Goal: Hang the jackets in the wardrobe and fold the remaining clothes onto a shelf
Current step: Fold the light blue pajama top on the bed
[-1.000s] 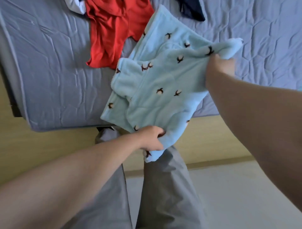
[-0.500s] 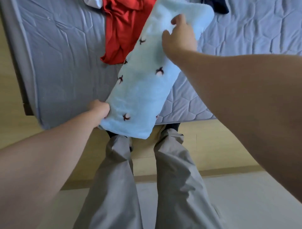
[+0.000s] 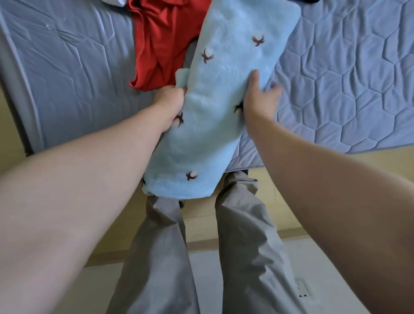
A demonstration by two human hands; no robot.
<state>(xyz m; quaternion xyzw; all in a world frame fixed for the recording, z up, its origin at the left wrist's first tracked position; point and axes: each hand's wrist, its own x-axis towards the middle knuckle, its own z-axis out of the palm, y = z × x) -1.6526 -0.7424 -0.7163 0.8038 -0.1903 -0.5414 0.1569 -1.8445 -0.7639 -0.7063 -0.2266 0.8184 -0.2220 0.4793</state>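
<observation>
A light blue fleece garment (image 3: 215, 107) with small dark bird prints is folded into a long narrow strip, lying partly on the bed and hanging over its edge. My left hand (image 3: 171, 100) grips its left edge near the middle. My right hand (image 3: 257, 103) holds the right edge, thumb on top and fingers underneath. A red garment (image 3: 161, 44) lies crumpled on the mattress just left of the blue strip.
The grey-blue quilted mattress (image 3: 336, 78) fills the upper view, its front edge above a pale wooden bed frame (image 3: 313, 190). My grey-trousered legs (image 3: 235, 246) stand against the bed. A white cloth (image 3: 114, 1) and a dark cloth (image 3: 310, 1) peek in at the top.
The spread fleece has been folded into a narrow strip. My right hand slid from its far end down to the right edge; my left hand moved up its left edge.
</observation>
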